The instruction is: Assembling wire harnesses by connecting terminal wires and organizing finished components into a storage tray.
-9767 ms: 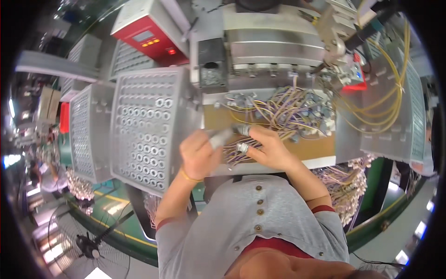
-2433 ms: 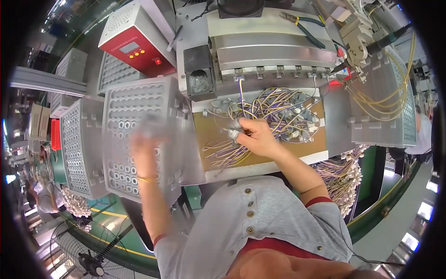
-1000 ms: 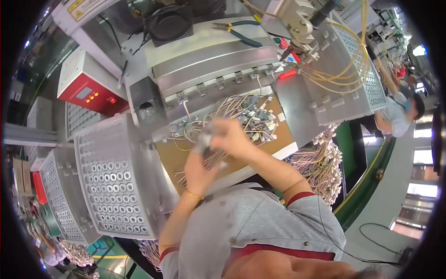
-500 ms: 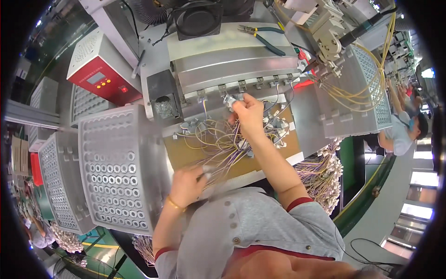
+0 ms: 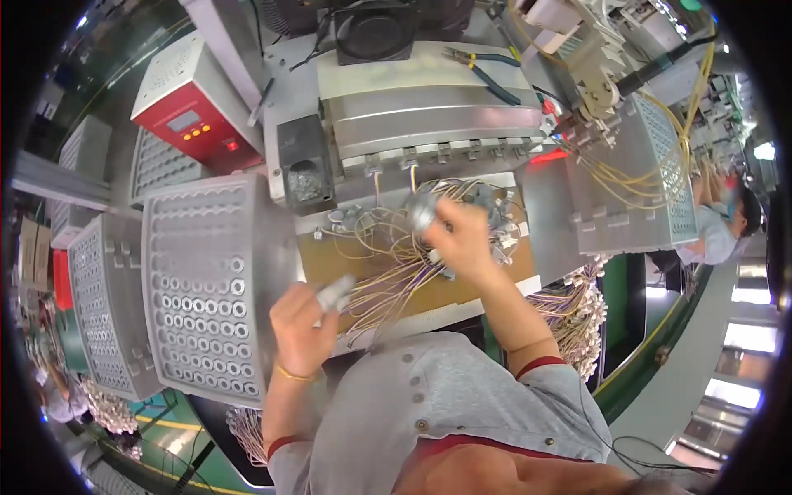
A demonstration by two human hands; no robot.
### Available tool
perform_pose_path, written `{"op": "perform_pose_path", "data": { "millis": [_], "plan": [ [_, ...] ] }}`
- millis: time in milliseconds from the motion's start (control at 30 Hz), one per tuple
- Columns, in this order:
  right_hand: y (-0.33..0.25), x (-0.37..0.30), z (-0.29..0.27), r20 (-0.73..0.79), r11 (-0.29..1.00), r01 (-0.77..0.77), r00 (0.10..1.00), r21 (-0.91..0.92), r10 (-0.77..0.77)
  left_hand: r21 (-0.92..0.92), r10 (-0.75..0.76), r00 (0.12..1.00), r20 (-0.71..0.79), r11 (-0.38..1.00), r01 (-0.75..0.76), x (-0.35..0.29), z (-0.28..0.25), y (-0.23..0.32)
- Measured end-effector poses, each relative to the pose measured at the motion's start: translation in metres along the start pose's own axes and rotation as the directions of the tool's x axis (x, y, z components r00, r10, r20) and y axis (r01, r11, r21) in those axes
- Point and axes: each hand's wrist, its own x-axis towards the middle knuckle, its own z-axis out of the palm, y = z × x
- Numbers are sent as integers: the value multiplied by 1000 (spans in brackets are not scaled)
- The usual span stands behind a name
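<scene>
My right hand (image 5: 464,238) is closed, in a pinch, over the wire bundle. At its fingertips is a small round silver-grey part (image 5: 422,213), smeared by motion. My left hand (image 5: 299,328) is closed at the near left of the brown work mat (image 5: 330,262). A blurred whitish shape (image 5: 336,293) shows at its fingers; whether this is a held part or finger covers, I cannot tell. Yellow, white and purple wires (image 5: 400,285) with small grey parts lie on the mat. Behind them, two wired pieces hang from the left clips of a metal fixture (image 5: 433,128).
A grey tray (image 5: 202,223) of ring-shaped metal parts stands at left, behind it a red-fronted control box (image 5: 194,136). A black bin (image 5: 307,169) sits beside the fixture. Pliers (image 5: 491,78) lie on top. A jointed mechanism (image 5: 590,91) with yellow tubes is at right. A co-worker sits at far right.
My right hand has drawn back from the fixture's clips, where a second wired piece now hangs. Wires at the right clips no longer show. My left hand has moved left and lifted from the wires.
</scene>
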Motion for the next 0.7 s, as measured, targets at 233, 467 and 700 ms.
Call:
{"op": "perform_pose_path", "data": {
  "millis": [233, 467, 700],
  "plan": [
    [-14, -31, 12, 316, 908, -180, 947, 378, 56, 376, 193, 981, -34, 911, -167, 8, -9, -51],
    [-10, -36, -2, 255, 828, -258, 956, 498, 145, 717, -205, 777, -595, 302, 629, -37, -99, -218],
    [-18, -27, 18, 256, 884, -197, 962, 425, 92, -140, -375, 681, -628, 916, 375, -15, -94, -152]
  ]
}}
